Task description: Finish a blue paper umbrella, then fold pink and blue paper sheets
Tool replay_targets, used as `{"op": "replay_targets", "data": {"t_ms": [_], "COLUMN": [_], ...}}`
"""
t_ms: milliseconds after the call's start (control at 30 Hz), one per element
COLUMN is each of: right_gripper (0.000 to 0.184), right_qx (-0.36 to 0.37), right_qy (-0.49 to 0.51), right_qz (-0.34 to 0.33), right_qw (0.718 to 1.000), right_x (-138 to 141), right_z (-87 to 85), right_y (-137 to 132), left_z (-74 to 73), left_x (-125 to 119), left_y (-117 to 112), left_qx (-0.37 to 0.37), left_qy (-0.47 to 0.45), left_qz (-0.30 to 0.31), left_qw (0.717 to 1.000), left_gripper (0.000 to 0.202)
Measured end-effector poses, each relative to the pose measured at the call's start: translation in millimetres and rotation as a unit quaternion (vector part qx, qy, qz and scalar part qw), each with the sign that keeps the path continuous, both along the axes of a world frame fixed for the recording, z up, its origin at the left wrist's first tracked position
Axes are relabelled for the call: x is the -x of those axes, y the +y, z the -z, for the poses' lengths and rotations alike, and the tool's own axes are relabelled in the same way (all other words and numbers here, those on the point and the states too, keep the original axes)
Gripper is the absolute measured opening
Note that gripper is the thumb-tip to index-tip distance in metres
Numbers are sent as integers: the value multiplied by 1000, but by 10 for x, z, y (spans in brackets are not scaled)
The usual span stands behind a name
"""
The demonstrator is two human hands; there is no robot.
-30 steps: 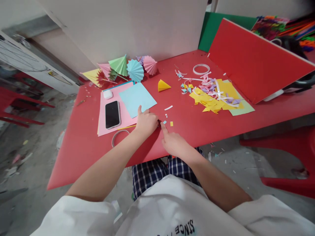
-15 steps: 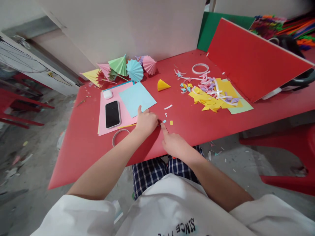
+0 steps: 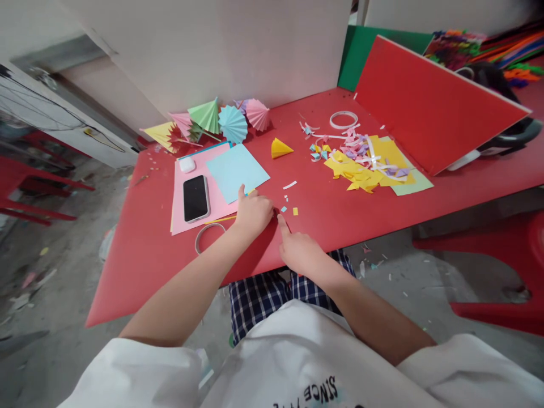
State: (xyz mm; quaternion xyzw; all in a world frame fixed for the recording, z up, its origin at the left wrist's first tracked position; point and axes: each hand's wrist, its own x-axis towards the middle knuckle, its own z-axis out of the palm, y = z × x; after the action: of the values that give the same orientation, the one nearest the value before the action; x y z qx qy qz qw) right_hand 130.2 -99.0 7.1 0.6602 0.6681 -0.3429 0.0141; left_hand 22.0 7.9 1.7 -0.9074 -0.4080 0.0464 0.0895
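My left hand (image 3: pixel 254 211) rests palm down on the red table, overlapping the lower right of the paper stack. Its little finger sticks out while the thumb and forefinger are pressed together; what they hold, if anything, is hidden. Beside it, at the table's front edge, my right hand (image 3: pixel 297 247) has its forefinger stretched toward the left fingertips and the others curled, with nothing visible in it. Just beyond the fingertips lie a small blue paper scrap (image 3: pixel 284 209), a yellow paper square (image 3: pixel 295 211) and a white strip (image 3: pixel 289 185). A light blue sheet (image 3: pixel 238 173) lies above my left hand.
Left are pink paper (image 3: pixel 176 212), a phone (image 3: pixel 196 198), a white case (image 3: pixel 187 164) and a tape roll (image 3: pixel 196 241). Behind stand folded paper umbrellas (image 3: pixel 233 123) and a yellow paper cone (image 3: pixel 281 148). Paper scraps (image 3: pixel 361 170), another tape roll (image 3: pixel 331 120) and a red board (image 3: pixel 425 107) occupy the right.
The camera view has shifted slightly. Both hands keep nearly the same pose and place, and no object has visibly been moved.
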Motion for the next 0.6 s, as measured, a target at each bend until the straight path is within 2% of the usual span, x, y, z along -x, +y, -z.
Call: {"op": "replay_targets", "data": {"t_ms": [167, 300, 467, 600], "right_gripper": [70, 65, 56, 51], "right_qx": [-22, -50, -129, -181], "right_qy": [-3, -8, -115, -184], "right_qz": [2, 4, 64, 99], "right_qw": [1000, 999, 983, 961], "right_x": [5, -154, -547, -769], "right_z": [73, 56, -68, 22], "right_y": [-56, -89, -11, 161], "left_z": [-1, -29, -236, -437], "left_x": [-26, 37, 161, 198], "left_y": [50, 63, -77, -236], "left_qx": [1, -2, -35, -81], "left_qy": [7, -7, -109, -218], "left_qz": [0, 18, 47, 72], "left_qw": [1000, 1000, 992, 970], "left_gripper": [23, 23, 20, 17]}}
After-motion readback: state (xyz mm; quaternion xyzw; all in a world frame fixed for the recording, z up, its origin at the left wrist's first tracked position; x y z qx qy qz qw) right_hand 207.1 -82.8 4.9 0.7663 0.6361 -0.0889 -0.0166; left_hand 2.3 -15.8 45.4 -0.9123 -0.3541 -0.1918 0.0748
